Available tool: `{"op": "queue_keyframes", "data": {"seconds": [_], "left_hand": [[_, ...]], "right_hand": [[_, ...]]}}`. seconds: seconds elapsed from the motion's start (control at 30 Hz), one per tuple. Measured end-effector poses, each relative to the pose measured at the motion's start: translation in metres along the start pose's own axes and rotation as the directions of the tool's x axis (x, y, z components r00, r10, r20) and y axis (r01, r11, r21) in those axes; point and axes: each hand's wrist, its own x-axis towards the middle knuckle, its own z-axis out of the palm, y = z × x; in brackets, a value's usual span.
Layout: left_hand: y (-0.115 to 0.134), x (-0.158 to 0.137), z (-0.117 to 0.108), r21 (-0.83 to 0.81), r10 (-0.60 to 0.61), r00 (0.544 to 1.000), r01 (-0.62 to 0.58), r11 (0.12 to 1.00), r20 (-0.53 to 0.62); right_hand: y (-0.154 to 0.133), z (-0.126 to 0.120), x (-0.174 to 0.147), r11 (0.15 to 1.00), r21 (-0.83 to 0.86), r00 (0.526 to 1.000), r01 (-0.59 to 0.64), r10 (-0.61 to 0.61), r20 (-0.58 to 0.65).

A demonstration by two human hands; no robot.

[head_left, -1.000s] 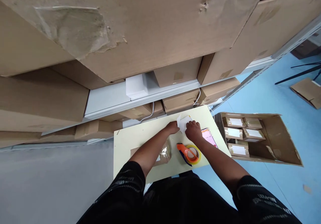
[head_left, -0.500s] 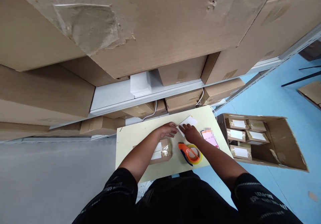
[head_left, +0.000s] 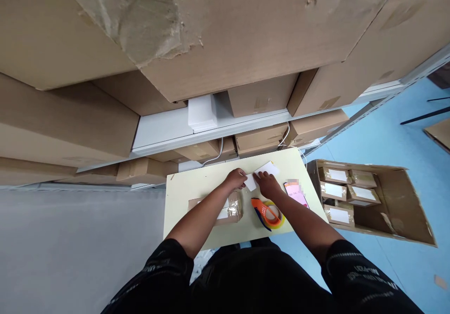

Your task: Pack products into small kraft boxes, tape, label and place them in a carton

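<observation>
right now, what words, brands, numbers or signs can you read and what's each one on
"00:16", apparently, with the rest blurred: phone screen
"ML-P231", as best I can tell: right sleeve; its other lettering is unclear
Left sleeve: pale lettering, too blurred to read
White labels on boxes: any print too small to read
White paper: no legible print

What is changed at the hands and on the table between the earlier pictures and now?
Since a second ago, the right hand has moved slightly left across the white paper. The left hand, its fingers spread half a second ago, now has them together at the paper's left edge. The orange tape dispenser, phone and taped box stayed in place on the table.
</observation>
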Motion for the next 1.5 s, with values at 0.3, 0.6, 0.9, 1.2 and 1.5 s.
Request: {"op": "queue_keyframes", "data": {"seconds": [0.3, 0.6, 0.9, 1.2, 1.5], "left_hand": [[-0.008, 0.008, -0.001, 0.121, -0.136, 0.991, 0.134, 0.984, 0.012], [-0.01, 0.0, -0.004, 0.175, -0.153, 0.988, 0.15, 0.973, 0.006], [-0.007, 0.008, -0.005, 0.226, -0.101, 0.995, 0.096, 0.969, 0.009], [-0.01, 0.007, 0.004, 0.132, -0.194, 0.98, 0.188, 0.973, 0.04], [-0.016, 0.01, 0.006, 0.03, -0.25, 0.966, 0.248, 0.968, 0.073]], "right_hand": [[-0.002, 0.005, 0.006, 0.998, -0.015, 0.998, -0.054, 0.054, 0.013], [-0.012, 0.012, 0.006, 0.998, -0.011, 0.998, -0.062, 0.063, 0.004], [0.002, 0.013, 0.004, 0.998, -0.005, 0.997, -0.065, 0.065, -0.041], [0.002, 0.016, 0.001, 0.997, 0.013, 0.997, -0.071, 0.071, -0.029], [0.004, 0.017, 0.0, 0.997, 0.037, 0.997, -0.074, 0.075, -0.036]]}}
